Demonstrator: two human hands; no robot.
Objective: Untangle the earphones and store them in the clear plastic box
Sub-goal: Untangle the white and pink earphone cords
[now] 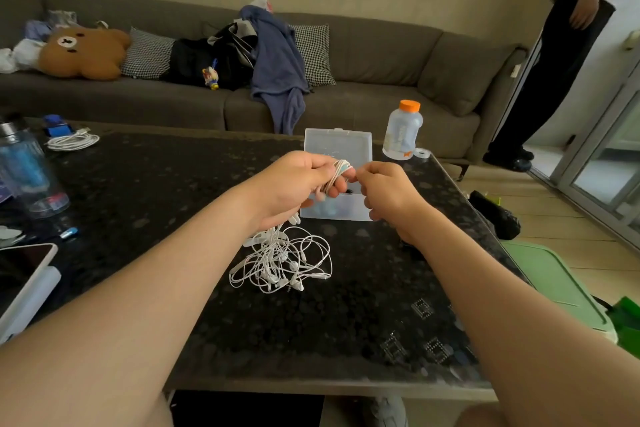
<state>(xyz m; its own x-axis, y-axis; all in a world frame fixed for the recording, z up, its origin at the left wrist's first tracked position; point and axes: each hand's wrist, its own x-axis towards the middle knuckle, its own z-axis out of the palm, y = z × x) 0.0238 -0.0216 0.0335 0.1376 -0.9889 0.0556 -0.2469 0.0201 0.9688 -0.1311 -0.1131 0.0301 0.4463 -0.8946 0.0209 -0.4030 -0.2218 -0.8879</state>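
Head view: the left hand (298, 184) grips a cord (341, 168) wound round its fingers, and the right hand (388, 192) pinches that cord just beside it. Both are in front of the open box (337, 144) — its lid stands up behind. A white tangle (280, 260) of earphones lies on the dark table (138, 191), near the box.

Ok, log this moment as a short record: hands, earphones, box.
left hand: holds a cord coil wound round its fingers
right hand: pinches the cord at the coil
tangled earphones: heaped on the table, below the left hand
clear plastic box: open, lid raised, behind the hands
bottle: orange cap, right of the box
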